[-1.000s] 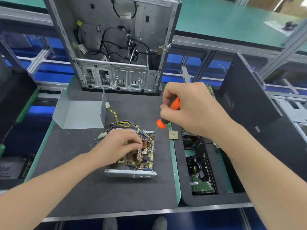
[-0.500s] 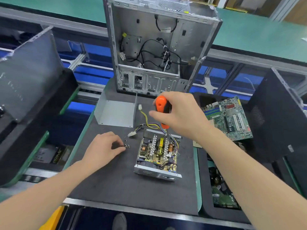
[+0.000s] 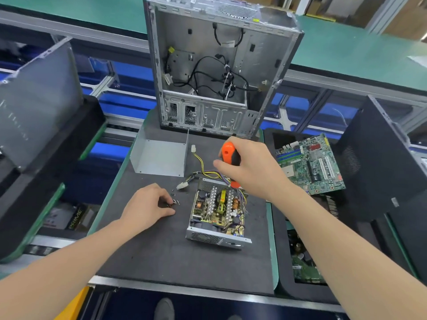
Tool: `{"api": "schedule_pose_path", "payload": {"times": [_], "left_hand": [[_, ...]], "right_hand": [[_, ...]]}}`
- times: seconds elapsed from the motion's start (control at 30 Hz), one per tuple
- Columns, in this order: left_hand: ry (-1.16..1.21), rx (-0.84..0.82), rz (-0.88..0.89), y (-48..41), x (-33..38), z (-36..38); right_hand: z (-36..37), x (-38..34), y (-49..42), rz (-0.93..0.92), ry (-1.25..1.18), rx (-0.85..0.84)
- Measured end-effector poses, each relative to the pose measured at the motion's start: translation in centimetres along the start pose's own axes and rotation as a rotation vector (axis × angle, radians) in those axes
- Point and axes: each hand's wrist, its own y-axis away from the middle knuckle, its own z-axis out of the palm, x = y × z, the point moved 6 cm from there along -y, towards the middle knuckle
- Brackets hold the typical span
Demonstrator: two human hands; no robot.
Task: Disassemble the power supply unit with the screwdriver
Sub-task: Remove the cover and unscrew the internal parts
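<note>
Left hand has left the board and now sits at the loose screws on the table, just left of the power supply unit. Its fingers are curled onto the pile; we can't tell whether they pinch a screw or just dropped one. We read that as another board screw out and parked.

The power supply unit lies mid-table, cover off, board still in its tray.

Screwdriver has lifted off the board and stands handle-up over the far edge, right hand wrapped round the grip. Probably repositioning for the next screw.

Hidden: the driver's tip and shaft, behind the right hand and wires. Remaining board screws are too small to spot, and the screw count is blurred.
</note>
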Motion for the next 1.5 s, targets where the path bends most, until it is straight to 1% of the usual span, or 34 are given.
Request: {"api": "schedule_pose_path", "payload": {"times": [0.1,0.23,0.3,0.37,0.47,0.53,0.57,0.67,0.77,0.83,0.87,0.93,1.0,1.1,1.17,1.3,1.43,1.5], "left_hand": [[0.005,-0.028,-0.001,-0.2,0.7,-0.5],[0.104,0.051,0.068,-0.7,3.4,-1.7],[0.195,0.065,0.128,-0.9,5.7,-2.2],[0.271,0.067,0.186,-1.2,8.3,-2.7],[0.336,0.116,0.268,-1.9,11.5,-3.7],[0.335,0.141,0.269,-2.7,12.9,-4.0],[0.31,0.144,0.268,-3.2,13.6,-3.9],[0.202,0.126,0.276,-4.5,15.2,-3.0],[0.113,0.061,0.307,-5.7,16.9,-1.2],[0.072,-0.004,0.34,-6.3,18.0,0.1],[0.055,-0.038,0.357,-6.4,18.5,0.8],[0.024,-0.09,0.39,-6.6,19.3,1.8],[0.012,-0.112,0.414,-6.6,19.7,2.4],[0.015,-0.132,0.424,-6.6,19.6,2.6],[0.021,-0.165,0.442,-6.5,19.3,2.4],[-0.007,-0.215,0.499,-6.3,18.3,1.1],[-0.033,-0.169,0.525,-6.1,16.9,0.1],[-0.02,-0.098,0.521,-5.9,16.1,-0.3]], "right_hand": [[-0.7,0.5,0.5,0.016,-0.031,0.023],[-1.6,1.4,0.9,0.065,-0.035,0.042],[-2.4,1.9,1.2,0.085,-0.023,0.1],[-3.8,2.2,1.5,0.092,-0.105,0.212],[-6.0,2.4,2.0,0.071,-0.31,0.443],[-6.8,3.3,2.5,0.075,-0.33,0.573],[-6.7,4.1,2.7,0.099,-0.308,0.604],[-4.6,8.2,3.4,0.252,-0.261,0.578],[-0.3,13.5,5.4,0.538,-0.362,0.542],[2.7,16.3,7.6,0.753,-0.428,0.563],[4.0,17.2,8.7,0.833,-0.468,0.584],[6.2,18.0,10.4,0.916,-0.522,0.621],[7.9,18.0,11.5,0.94,-0.535,0.616],[9.6,17.3,12.4,0.979,-0.548,0.56],[9.7,16.7,12.5,0.966,-0.49,0.529],[9.8,16.3,12.0,0.929,-0.413,0.397],[9.6,16.1,11.6,0.865,-0.41,0.286],[8.7,15.5,11.4,0.808,-0.375,0.293]]}}
